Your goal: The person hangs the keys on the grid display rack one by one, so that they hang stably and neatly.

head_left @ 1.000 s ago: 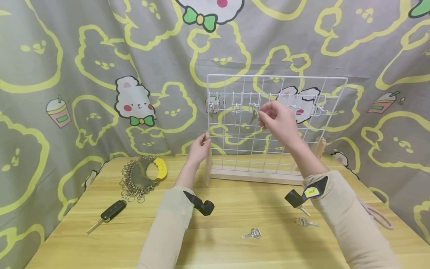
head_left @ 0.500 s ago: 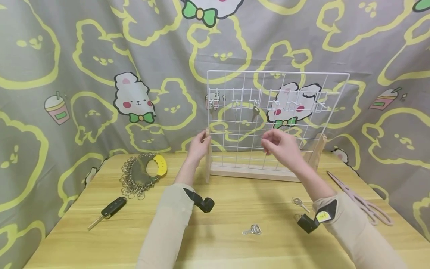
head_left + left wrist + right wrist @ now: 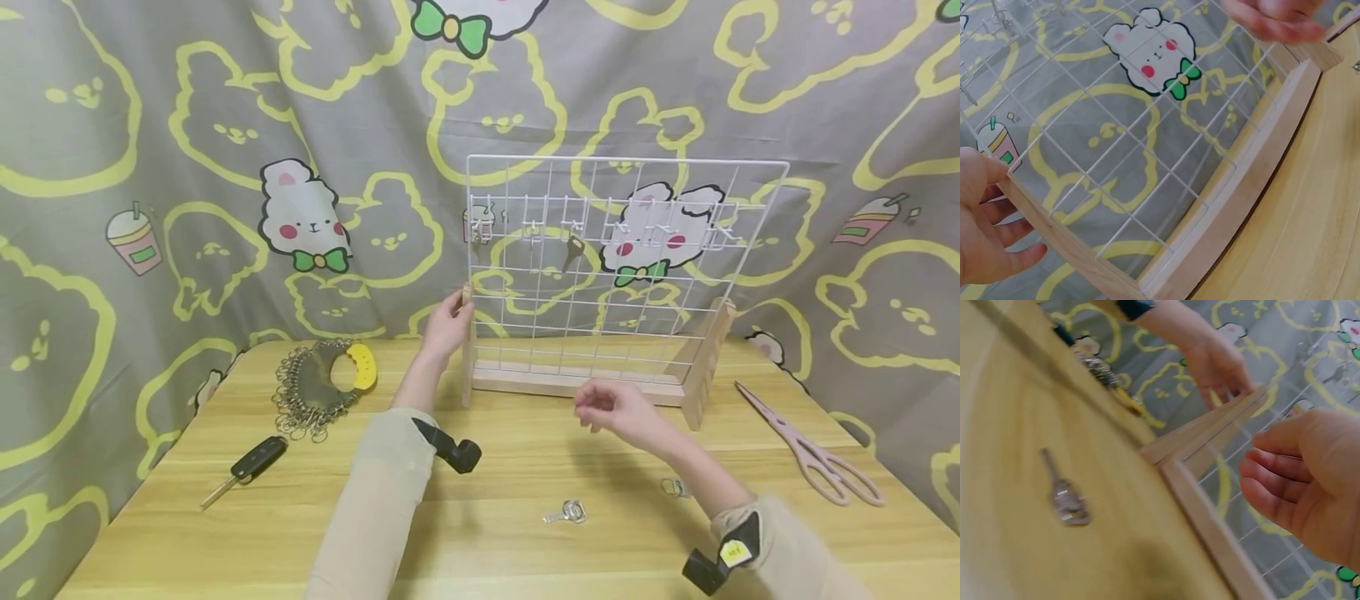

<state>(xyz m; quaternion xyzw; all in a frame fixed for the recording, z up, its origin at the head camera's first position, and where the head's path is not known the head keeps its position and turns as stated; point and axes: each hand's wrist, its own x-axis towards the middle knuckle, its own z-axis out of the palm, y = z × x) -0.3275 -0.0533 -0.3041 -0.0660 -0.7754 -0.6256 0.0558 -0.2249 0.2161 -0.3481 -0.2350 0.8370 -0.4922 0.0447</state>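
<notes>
My left hand grips the top of the left wooden post of a white wire grid rack, thumb on one side and fingers on the other. A key hangs from the rack's third hook, and small metal pieces hang from the two hooks left of it. My right hand, fingers loosely curled and holding nothing, is in front of the rack's base bar. On the table lies a key with a ring. A second metal piece shows beside my right forearm.
At left lie a black car key and a ring sizer with many metal rings and a yellow handle. Scissors lie at the right. A patterned grey curtain hangs behind the table.
My right hand has left the key on the third hook, which now hangs free, and has come down toward the table. My left hand has stayed on the post.
</notes>
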